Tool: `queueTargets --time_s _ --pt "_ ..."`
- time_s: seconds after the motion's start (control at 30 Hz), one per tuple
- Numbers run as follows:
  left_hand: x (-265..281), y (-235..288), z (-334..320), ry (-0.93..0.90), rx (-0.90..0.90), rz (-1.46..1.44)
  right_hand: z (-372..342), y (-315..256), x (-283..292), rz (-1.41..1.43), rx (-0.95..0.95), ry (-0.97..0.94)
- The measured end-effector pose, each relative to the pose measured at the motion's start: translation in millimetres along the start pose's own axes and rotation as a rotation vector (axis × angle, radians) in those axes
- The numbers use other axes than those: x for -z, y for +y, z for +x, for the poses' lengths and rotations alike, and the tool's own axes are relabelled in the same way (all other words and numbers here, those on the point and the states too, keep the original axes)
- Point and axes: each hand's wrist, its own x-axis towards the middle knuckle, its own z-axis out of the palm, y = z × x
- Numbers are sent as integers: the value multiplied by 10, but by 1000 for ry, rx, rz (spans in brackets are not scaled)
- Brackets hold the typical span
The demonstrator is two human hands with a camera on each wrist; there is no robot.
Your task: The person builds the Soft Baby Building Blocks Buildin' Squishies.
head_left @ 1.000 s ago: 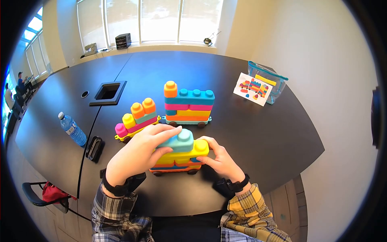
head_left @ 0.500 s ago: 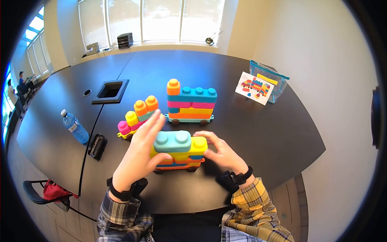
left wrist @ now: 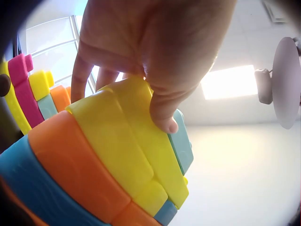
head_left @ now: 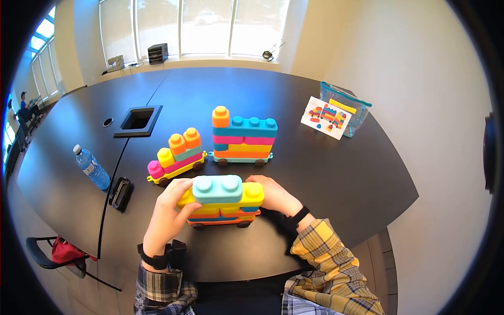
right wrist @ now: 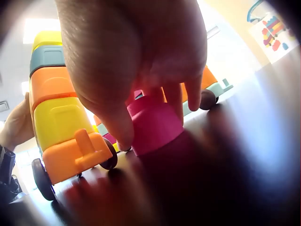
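Observation:
A wagon of stacked toy blocks (head_left: pixel 226 214) stands in front of me, yellow upper blocks over orange and blue ones. A pale teal two-stud block (head_left: pixel 217 193) sits on top. My left hand (head_left: pixel 164 215) grips the wagon's upper left end, thumb on the near yellow block (left wrist: pixel 136 141) and fingers behind. My right hand (head_left: pixel 275 195) reaches behind the wagon's right end, its fingertips hidden in the head view. In the right wrist view its thumb and fingers pinch a magenta block (right wrist: pixel 155 123) low over the table, beside the wagon's orange end (right wrist: pixel 77 155).
Behind stand a tall block wagon (head_left: pixel 244 140) and a smaller stepped one (head_left: pixel 176 160). A picture card (head_left: pixel 325 117) leans on a clear zip bag (head_left: pixel 344 102) at the back right. A water bottle (head_left: pixel 93 169) and a black case (head_left: pixel 120 194) lie to the left.
My left hand has come off the top teal block and lowered onto the wagon's left end. My right hand has left the wagon's right end, gone behind it and taken hold of a magenta block.

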Motion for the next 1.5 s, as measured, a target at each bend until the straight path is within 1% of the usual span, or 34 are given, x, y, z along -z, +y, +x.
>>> queueTargets --time_s 0.07,0.1,0.17,0.2,0.27,0.33,0.37,0.4,0.47,0.53,0.63,0.7,0.83,0.9,0.93,0.97,1.0,1.03,1.07,1.13,1.17,1.2,1.27,1.3,1.33,1.4,1.43,1.5 --pt "-12 -5 5 -2 3 7 -8 -135 40 -225 -146 -16" --pt "-15 -19 4 -2 2 3 -18 -116 48 -223 -147 -16" --pt "-3 -23 1 -1 3 2 -52 -28 93 -158 -115 132" --pt "-3 -6 9 -3 0 1 -49 19 124 -81 40 334" --pt "5 0 7 -1 4 -1 -89 -381 479 145 -133 438" --pt "0 -6 7 -4 -6 7 -136 -504 666 395 11 527" --pt "-11 -12 3 -5 -6 4 -173 -605 757 418 72 508" --pt "-21 -20 -3 4 5 -5 -201 -687 790 415 70 509" --pt "-24 -21 -1 10 15 -14 -232 -841 803 266 215 359" --pt "-7 -11 13 -7 -9 -5 -236 -965 719 210 123 302" --pt "-30 -29 0 9 1 -2 -221 -929 591 241 148 322" --pt "-13 9 17 2 -2 -3 -232 -920 522 161 200 380" --pt "-9 63 29 0 8 -1 -235 -928 471 153 221 430" --pt "4 8 12 -46 9 22 -259 -879 457 203 178 369" --pt "1 -27 -5 -86 16 47 -265 -861 434 195 175 378" --pt "-27 -47 -32 -89 4 42 -269 -843 387 251 171 381" --pt "-65 -68 -72 18 -8 -11 -287 -807 357 306 171 382" --pt "-81 -96 -110 125 -21 -65 -331 -748 329 391 83 276" --pt "30 -112 -177 71 142 -190 -367 -685 287 383 84 286" --pt "150 -57 -221 145 301 -305 -426 -578 217 410 -6 234" --pt "205 -74 -225 86 399 -251 -453 -538 216 340 0 190" --pt "204 -111 -242 80 400 -252 -471 -521 197 342 -5 192" --pt "153 -196 -318 -160 493 -68 -468 -522 146 381 -92 62" --pt "77 -236 -351 -160 475 -40 -467 -557 141 295 -124 58" --pt "21 -241 -369 -159 467 -159 -473 -600 126 229 -101 93" --pt "-60 -191 -337 -186 511 -170 -456 -545 82 184 -148 7" --pt "-100 -162 -317 -189 513 -171 -469 -551 101 186 -151 6" --pt "-167 -98 -247 -171 389 -84 -510 -562 155 179 -169 21"
